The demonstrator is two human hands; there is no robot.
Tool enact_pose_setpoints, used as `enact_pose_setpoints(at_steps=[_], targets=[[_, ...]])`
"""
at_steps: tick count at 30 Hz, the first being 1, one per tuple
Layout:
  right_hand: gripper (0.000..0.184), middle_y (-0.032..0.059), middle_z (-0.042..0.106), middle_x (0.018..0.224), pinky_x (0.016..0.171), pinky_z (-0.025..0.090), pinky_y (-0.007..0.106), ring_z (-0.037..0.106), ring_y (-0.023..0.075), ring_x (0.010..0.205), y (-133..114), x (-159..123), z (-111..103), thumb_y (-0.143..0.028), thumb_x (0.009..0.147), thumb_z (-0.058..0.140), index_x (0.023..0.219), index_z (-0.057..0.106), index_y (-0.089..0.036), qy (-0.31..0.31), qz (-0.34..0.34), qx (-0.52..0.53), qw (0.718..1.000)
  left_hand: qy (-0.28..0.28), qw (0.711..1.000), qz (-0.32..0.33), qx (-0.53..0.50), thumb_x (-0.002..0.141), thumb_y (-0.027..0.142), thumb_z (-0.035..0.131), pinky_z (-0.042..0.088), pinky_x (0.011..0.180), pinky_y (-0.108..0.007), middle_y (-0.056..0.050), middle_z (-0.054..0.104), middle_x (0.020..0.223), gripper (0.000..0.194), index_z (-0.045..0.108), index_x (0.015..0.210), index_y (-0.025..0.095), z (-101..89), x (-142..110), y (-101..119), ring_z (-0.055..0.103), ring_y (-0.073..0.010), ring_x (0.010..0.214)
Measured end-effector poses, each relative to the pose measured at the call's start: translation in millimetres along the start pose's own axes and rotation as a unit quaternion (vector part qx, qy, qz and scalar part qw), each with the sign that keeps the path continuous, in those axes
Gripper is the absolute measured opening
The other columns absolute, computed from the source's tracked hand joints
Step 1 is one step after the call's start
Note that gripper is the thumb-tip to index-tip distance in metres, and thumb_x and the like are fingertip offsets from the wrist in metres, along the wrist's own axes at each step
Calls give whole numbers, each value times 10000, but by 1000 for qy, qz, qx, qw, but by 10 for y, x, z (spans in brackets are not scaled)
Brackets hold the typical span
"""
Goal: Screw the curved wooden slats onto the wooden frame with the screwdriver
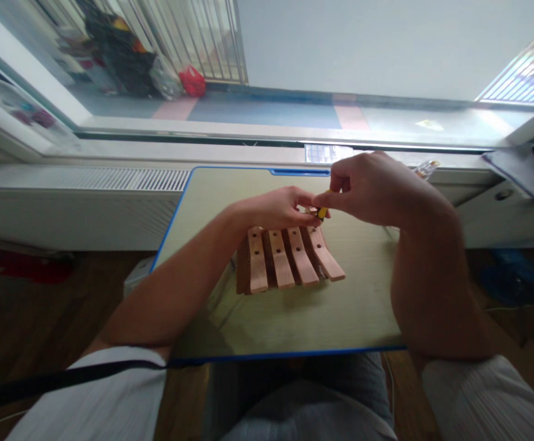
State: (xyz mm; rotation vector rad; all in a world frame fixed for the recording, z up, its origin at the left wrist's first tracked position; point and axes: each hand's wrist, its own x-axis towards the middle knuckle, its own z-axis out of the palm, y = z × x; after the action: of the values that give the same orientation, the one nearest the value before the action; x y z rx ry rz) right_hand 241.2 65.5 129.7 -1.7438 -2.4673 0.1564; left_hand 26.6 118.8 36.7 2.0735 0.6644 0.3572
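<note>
My right hand (pixel 356 187) is closed in a pinch around a small yellow-and-black tool (pixel 323 212), whose kind I cannot make out. The tool points down at the fingertips of my left hand (pixel 283 207). Between the left thumb and fingers a small pale wooden piece (pixel 312 211) shows in part. Just below these hands, several flat light wooden strips (pixel 283 263) lie side by side, each with dark round holes near its far end. Under them is a brown board (pixel 243 269). The left hand covers part of its far edge.
A small table with a blue rim (pixel 294 355) and a pale wood-grain top stands under the work. Behind it are a radiator (pixel 111 208) and a window sill with a printed sheet (pixel 329 153). A clear plastic item (pixel 426 169) lies beyond my right wrist.
</note>
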Motion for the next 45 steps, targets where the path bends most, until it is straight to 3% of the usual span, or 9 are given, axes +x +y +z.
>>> enact_pose_setpoints(at_steps=[5, 10, 16, 24, 33, 45], targets=[[391, 46, 756, 801, 647, 387, 368, 609, 204, 677, 12, -21, -24, -643, 887, 725, 909, 806, -261, -16, -10, 3, 1000, 2, 1000, -5, 17, 936, 489, 724, 521, 870, -286, -58, 842, 1130, 449, 843, 1235, 177, -6, -7, 5, 744, -222, 1021], [307, 40, 802, 897, 671, 438, 356, 675, 208, 739, 53, -59, -72, -507, 888, 739, 1078, 840, -288, -29, -54, 36, 997, -5, 1000, -5, 29, 929, 485, 719, 497, 856, -274, -36, 828, 1077, 442, 842, 1224, 181, -22, -6, 29, 716, -204, 978], [238, 43, 807, 905, 689, 447, 360, 674, 218, 759, 84, -57, -55, -455, 878, 741, 1016, 841, -288, -36, -43, 41, 998, -6, 1000, 1, 24, 924, 484, 708, 484, 830, -271, -28, 808, 1020, 432, 845, 1194, 177, -21, -6, 36, 693, -190, 929], [236, 43, 774, 820, 636, 371, 349, 622, 201, 709, 14, -47, -68, -479, 868, 739, 937, 822, -269, -28, -28, 8, 999, -8, 1000, -1, 13, 914, 488, 729, 476, 815, -271, -35, 811, 1027, 437, 845, 1203, 181, -26, -6, 41, 689, -188, 917], [328, 53, 725, 755, 664, 359, 367, 591, 204, 689, 14, -18, -36, -571, 877, 735, 807, 781, -254, -9, -3, -7, 1000, 0, 1000, 0, 9, 902, 485, 736, 471, 798, -279, -31, 794, 975, 427, 852, 1168, 173, -9, -10, 21, 671, -186, 894], [423, 47, 731, 738, 626, 350, 357, 559, 184, 635, 30, -12, -14, -658, 896, 702, 799, 770, -251, -6, -15, -17, 1000, -2, 1000, 1, 16, 926, 508, 721, 492, 826, -283, -42, 811, 1022, 418, 841, 1142, 171, -6, -8, -18, 701, -200, 927]])
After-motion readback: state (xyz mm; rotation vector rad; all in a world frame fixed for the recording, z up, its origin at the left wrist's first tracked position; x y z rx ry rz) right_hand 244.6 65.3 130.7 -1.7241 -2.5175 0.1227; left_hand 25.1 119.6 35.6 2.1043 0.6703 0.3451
